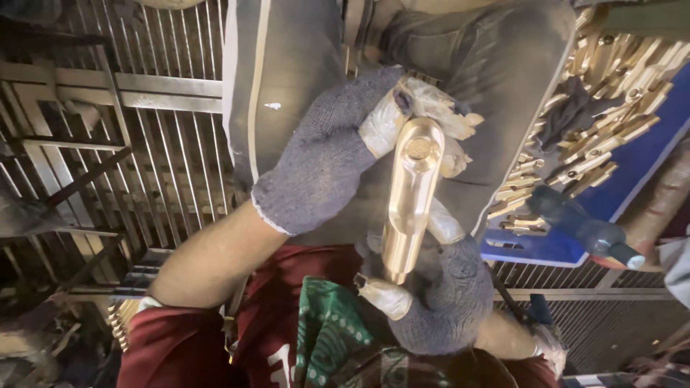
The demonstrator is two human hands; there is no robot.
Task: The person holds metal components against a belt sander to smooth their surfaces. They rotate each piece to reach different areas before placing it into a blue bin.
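You are in a metal workshop, a polishing or finishing station by the look of it. At two o'clock a heap of brass castings (611, 93) lies piled on a blue tray (632, 172). A grimy steel grating (158, 144) runs from nine to eleven o'clock. You wear worn knit work gloves (323, 158), and a dusty grey machine housing (287, 72) stands at twelve o'clock.

Dim workshop view, lit warmly from above, soft at the edges

A bright sheen glares along the polished brass piece (412, 201); the metal grating (144, 144) on the left sinks into deep shadow. Corners smear and bend from the wide lens, and the gloved hands look slightly blurred and grainy.
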